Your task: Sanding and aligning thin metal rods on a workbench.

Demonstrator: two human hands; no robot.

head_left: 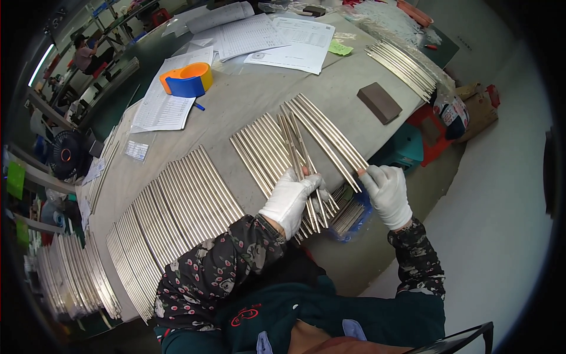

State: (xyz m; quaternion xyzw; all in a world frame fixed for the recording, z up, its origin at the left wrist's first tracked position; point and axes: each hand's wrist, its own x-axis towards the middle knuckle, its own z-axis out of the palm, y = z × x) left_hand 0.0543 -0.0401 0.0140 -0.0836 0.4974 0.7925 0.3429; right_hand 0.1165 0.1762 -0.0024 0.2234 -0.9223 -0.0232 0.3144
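Observation:
My left hand [293, 199], in a white glove with bare fingertips showing, is closed around a few thin silver metal rods [295, 144] that slant over the table's near edge. White-gloved too, my right hand [386, 194] pinches the near end of another group of metal rods [331, 137], fanned slightly apart on the tabletop. Beside and partly under my left hand lies a close row of similar rods [254, 150]. A wider row of rods [171, 206] spreads to the left, its near part covered by my left sleeve.
Papers [253, 38], an orange-and-blue tape dispenser [187, 80] and a dark brown block [379, 102] lie on the table [236, 97]. More rods [404, 68] rest at the far right. Below the near edge, a blue-lined container [354, 221] holds rods. A teal stool [404, 146] stands right.

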